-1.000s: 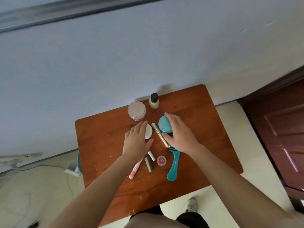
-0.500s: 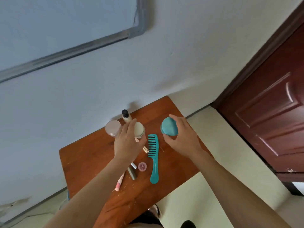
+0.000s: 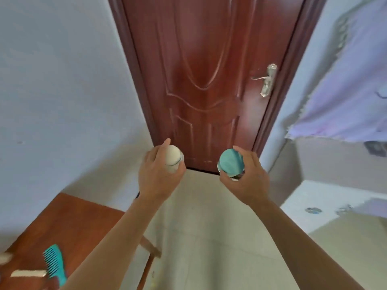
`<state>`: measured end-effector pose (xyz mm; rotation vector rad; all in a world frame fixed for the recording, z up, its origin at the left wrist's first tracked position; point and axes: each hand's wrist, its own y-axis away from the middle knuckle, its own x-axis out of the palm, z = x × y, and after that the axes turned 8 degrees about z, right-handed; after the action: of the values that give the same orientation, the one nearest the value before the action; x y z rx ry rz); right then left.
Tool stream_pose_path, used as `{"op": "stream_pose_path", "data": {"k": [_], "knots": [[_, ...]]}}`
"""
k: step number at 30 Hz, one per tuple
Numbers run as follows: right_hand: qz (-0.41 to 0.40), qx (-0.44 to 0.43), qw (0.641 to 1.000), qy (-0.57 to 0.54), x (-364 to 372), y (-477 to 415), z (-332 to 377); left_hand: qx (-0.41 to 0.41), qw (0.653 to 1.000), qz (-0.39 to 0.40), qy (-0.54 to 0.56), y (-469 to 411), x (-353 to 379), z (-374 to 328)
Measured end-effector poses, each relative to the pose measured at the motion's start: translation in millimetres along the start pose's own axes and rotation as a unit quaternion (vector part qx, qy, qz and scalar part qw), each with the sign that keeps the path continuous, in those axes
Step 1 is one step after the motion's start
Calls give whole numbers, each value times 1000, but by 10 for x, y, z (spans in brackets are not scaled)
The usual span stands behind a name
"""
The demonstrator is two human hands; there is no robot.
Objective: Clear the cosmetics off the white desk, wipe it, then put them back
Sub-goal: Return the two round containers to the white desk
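Left hand (image 3: 159,174): raised in mid-air before the door, fingers curled round a cream-white round cosmetic case (image 3: 173,159); its underside and any lettering are hidden by the palm.
Right hand (image 3: 245,176): level with the left and well apart from it, thumb and fingers gripping a teal round compact (image 3: 231,162). A silvery rim shows at the compact's lower edge, the rest covered by fingers.
Brown wooden table (image 3: 83,222): lower left, beneath the left forearm, cut off by the frame edge.
Teal wide-toothed plastic comb (image 3: 55,262): lies flat on the table, its handle end hidden behind the forearm.
Pale cream stick (image 3: 28,273): just beside the comb on the table, too blurred to identify.
Pale rounded object (image 3: 5,258): at the far left edge, mostly out of frame.
White flat-topped surface (image 3: 335,197): at right, below the hands' level, partly cut off. Small silvery items (image 3: 313,210) on it are smeared and unreadable.
Reddish-brown panelled door (image 3: 205,70): closed, with a silver lever handle (image 3: 267,80).
Lilac cloth (image 3: 345,91): hangs at upper right, its far side out of frame.
Cream tiled floor (image 3: 209,227): fills the space between the forearms.
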<state>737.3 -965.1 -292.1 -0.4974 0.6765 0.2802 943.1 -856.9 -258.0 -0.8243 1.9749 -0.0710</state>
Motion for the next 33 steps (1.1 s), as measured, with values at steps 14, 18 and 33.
{"op": "stream_pose_path", "data": {"k": [14,18,33], "knots": [[-179,218,958,57,-2320,206,-2688,239,950,185,73,-351,2554,-2987],[-187,258,944,80,-2734,-89,-3363,250,932,233,120,-653,3347,-3568],[-267,393,872,120,-4568,-747,-5309,361,854,338,161,-1320,5598,-6061]]}}
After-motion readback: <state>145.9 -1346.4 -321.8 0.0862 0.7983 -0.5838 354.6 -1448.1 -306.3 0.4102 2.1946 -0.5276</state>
